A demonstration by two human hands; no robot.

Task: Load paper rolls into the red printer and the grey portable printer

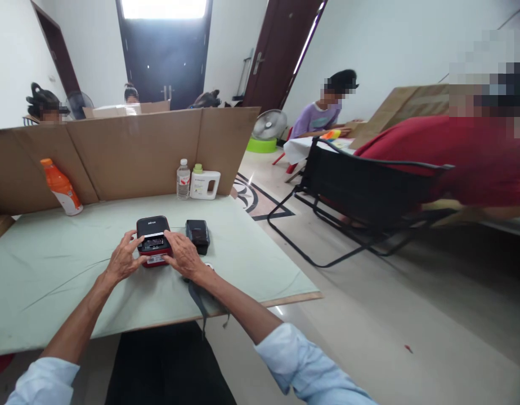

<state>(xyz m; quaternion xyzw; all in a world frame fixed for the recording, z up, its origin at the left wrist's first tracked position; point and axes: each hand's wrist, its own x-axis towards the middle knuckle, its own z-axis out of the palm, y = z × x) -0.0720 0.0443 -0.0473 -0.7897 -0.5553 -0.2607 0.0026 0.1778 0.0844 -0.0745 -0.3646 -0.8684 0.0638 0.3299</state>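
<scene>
While we look down over our own forearms, the biggest thing before us is the table (53, 281), spread with a pale green cloth and walled at the back by a folded cardboard screen (129, 152). Off to the right, well apart from the table, a black folding chair (361, 191) stands on the tiled floor, with a person in a red top (454, 152) beyond it and another person in a purple shirt (317, 118) seated farther back near a floor fan (268, 125).

Along the screen we see an orange bottle (61, 187) lying tilted at the left, then a clear water bottle (183, 179) and a white jug (205, 184) standing upright side by side.

Near the middle of the table sits a small black and red box-shaped device (152, 241), its lid raised. Our left hand (124, 260) touches its left side with fingers spread and loose, not clamped on anything. Our right hand (183, 256) rests against its right side, fingers curved over the edge; we cannot tell whether they pinch it. Just beside it on the right lies a smaller black device (197, 234), apart from both hands.
</scene>
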